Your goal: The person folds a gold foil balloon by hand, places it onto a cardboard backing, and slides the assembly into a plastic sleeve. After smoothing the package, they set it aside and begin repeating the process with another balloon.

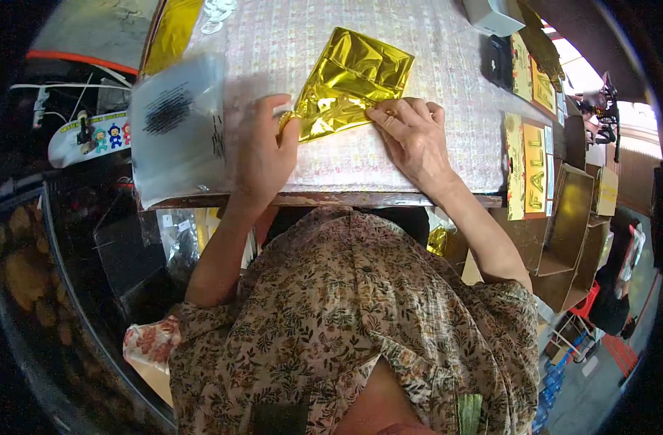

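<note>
A shiny, creased sheet of gold foil (pixel 360 69), possibly a folded foil bag, lies at a slant on the cloth-covered table. My left hand (pixel 266 156) is at its lower left corner, with a bit of foil between thumb and forefinger. At the lower right edge, the bent fingers of my right hand (pixel 417 138) pinch the foil. The foil's lower part is bunched and wrinkled between both hands. Left of my left hand lies a stack of clear plastic bags (pixel 175 156) with black print.
More gold foil (pixel 173 32) and white rings (pixel 215 14) are at the far left. Cards printed "FALL" (pixel 528 170) line the right edge, near a black object (pixel 496 61) and a white box (pixel 494 16). Cardboard boxes (pixel 563 225) stand beyond the table's right side.
</note>
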The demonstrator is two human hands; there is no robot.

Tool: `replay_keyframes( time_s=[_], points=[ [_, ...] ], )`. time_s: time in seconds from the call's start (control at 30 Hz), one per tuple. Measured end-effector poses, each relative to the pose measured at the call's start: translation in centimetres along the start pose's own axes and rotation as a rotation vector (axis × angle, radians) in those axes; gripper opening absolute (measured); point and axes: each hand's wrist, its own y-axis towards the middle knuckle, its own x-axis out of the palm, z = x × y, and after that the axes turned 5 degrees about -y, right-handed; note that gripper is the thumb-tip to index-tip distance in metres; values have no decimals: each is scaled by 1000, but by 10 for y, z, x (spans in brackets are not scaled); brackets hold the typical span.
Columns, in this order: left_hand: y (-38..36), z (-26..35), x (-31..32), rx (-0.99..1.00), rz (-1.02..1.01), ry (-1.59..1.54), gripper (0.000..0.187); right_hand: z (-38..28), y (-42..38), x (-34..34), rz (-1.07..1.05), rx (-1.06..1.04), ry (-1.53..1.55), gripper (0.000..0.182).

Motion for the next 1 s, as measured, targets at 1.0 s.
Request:
replay_keyframes(
  time_s=[1.0],
  points=[
    [125, 45, 25, 660, -780, 290, 30, 1, -3, -2, -13, 362, 244, 22]
  ],
)
